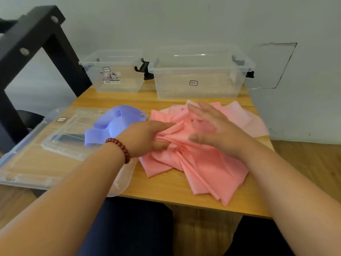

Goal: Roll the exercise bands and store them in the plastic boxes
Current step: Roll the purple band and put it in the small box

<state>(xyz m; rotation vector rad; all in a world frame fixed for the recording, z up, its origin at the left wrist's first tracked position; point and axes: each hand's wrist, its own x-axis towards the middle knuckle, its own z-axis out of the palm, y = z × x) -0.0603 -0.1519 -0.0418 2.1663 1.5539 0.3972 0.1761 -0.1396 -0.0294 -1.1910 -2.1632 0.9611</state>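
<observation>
Now the left hand [144,139] pinches the heaped pink band [203,169] at its left edge, the right hand [217,130] spread flat above its middle.

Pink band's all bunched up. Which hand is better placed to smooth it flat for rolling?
Right, probably. The right hand is open, fingers straight, over the pink band and free to sweep it flat. The left hand grips a bunch of its folds, so it suits anchoring.

Wood table [166,189], black metal frame [36,34] at L, grey wall [184,19] behind
</observation>
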